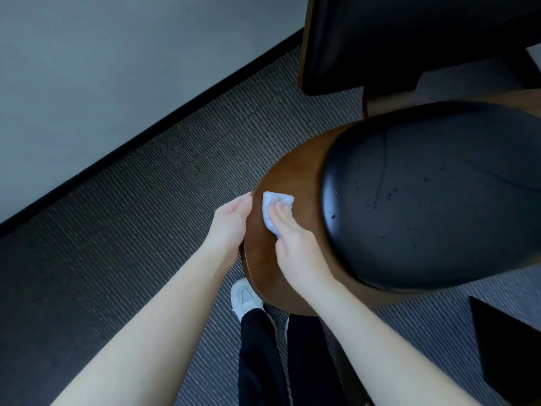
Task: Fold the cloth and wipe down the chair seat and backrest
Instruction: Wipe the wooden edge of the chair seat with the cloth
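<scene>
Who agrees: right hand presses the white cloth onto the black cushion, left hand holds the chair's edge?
Wrong: head view shows the right hand pressing the white cloth onto the brown wooden rim, not the black cushion; left hand holds its edge.

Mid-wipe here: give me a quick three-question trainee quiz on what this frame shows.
1. True or false: the cloth lies on the black cushion.
2. Which hand presses the cloth flat with straight fingers? A) left B) right C) both
3. Fill in: the left hand grips the edge of the chair's brown ____ shell.

Key: 1 false, it lies on the shell beside the cushion. 2 B, the right hand. 3 wooden.
</scene>
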`<state>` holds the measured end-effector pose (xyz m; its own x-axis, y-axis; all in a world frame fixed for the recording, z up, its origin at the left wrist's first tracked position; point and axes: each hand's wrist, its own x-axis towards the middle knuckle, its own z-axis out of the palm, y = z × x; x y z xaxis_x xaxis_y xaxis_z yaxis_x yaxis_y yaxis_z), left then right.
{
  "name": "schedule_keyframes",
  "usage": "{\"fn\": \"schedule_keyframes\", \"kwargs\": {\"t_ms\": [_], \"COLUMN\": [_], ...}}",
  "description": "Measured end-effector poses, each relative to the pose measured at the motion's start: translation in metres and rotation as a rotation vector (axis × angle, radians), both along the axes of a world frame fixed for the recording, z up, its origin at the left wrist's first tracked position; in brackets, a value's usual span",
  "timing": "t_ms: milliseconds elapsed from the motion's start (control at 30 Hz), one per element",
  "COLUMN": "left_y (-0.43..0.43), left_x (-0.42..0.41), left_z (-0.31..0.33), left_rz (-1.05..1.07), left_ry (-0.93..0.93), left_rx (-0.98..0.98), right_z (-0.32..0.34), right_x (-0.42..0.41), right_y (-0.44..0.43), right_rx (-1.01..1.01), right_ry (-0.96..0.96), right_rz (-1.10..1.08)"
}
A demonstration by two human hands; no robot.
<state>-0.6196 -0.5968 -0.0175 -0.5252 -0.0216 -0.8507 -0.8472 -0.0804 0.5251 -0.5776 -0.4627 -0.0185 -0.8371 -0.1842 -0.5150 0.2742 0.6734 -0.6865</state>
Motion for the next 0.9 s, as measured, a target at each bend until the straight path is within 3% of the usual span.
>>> {"fn": "schedule_keyframes", "kwargs": {"t_ms": [100, 267, 367, 467, 567, 667, 800, 900], "left_y": [-0.002, -0.011, -0.012, -0.011, -0.011, -0.012, -0.015, -0.013], "left_x": [0.002, 0.021, 0.029, 0.028, 0.030, 0.039, 0.053, 0.059], "left_z": [0.007, 0.010, 0.011, 0.009, 0.010, 0.011, 0.011, 0.013], "left_rz": [-0.002, -0.034, -0.027, -0.035, -0.044, -0.040, -0.076, -0.076], "left_ry": [-0.036, -0.058, -0.062, -0.051, -0.053, -0.063, -0.020, 0.000], "left_rx": [0.013, 0.093, 0.106, 0.077, 0.064, 0.092, 0.113, 0.136], "right_z": [-0.012, 0.014, 0.004, 0.003, 0.022, 0.023, 0.018, 0.030], "right_x": [-0.020, 0.018, 0.017, -0.004, 0.021, 0.039, 0.026, 0.053], "right_y": [0.000, -0.016, -0.004, -0.015, -0.027, -0.010, -0.016, -0.023], "right_rx": [0.059, -0.060, 0.031, -0.049, -0.109, -0.039, -0.077, -0.111], "right_ry": [-0.035, -0.003, -0.026, -0.075, -0.033, 0.016, -0.089, -0.039], "right_rz": [-0.051, -0.048, -0.100, -0.160, -0.126, -0.126, -0.258, -0.165]}}
